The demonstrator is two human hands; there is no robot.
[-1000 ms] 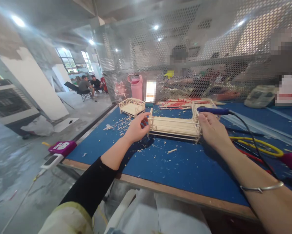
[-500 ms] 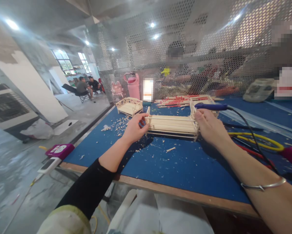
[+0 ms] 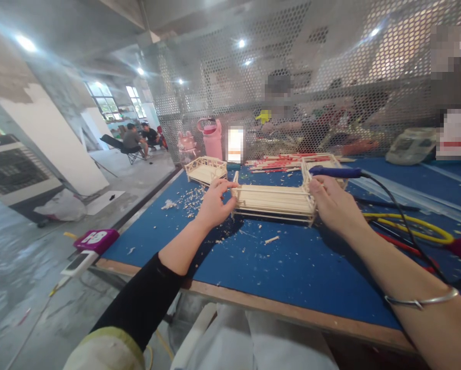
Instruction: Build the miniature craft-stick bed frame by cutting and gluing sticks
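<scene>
Barely shifted: pale stick-built wooden bed frame (image 3: 272, 201) | my left grip (image 3: 214, 203) pinches its end | right grip (image 3: 332, 205) clasps other end, plus blue corded tool (image 3: 336, 172) | squeeze evenly, lightly

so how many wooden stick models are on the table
2: one model between the left hand and right hand, another model back left by the pink bottle. A frame behind the right hand may be a third.

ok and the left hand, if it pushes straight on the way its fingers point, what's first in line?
The stick frame. The left hand grips its left end, so there is no gap. The right hand holds the other end, with a blue tool.
</scene>
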